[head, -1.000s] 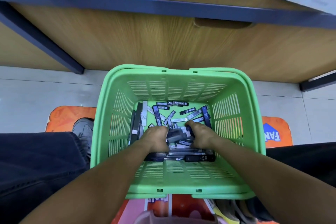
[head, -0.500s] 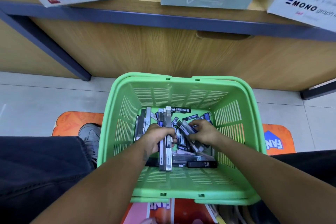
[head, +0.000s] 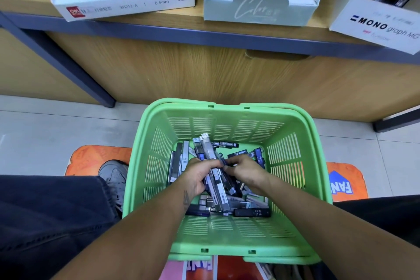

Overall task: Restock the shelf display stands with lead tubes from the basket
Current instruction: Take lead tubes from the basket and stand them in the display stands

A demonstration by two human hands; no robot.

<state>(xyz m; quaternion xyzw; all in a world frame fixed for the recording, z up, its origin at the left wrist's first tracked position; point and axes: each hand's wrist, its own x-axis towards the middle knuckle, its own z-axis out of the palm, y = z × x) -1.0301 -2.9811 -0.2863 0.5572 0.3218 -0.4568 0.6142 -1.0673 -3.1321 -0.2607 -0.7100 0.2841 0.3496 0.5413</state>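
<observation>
Three stands (head: 127,2) are seen on the shelf (head: 204,34) above a basket (head: 227,254), in which a bundle of tubes (head: 208,150) is gripped by the left hand (head: 197,177) and pinched by the right hand (head: 245,173).

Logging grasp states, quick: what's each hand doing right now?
Left hand: closed around a bundle of lead tubes over the basket.
Right hand: fingertips pinched on that bundle.
</observation>
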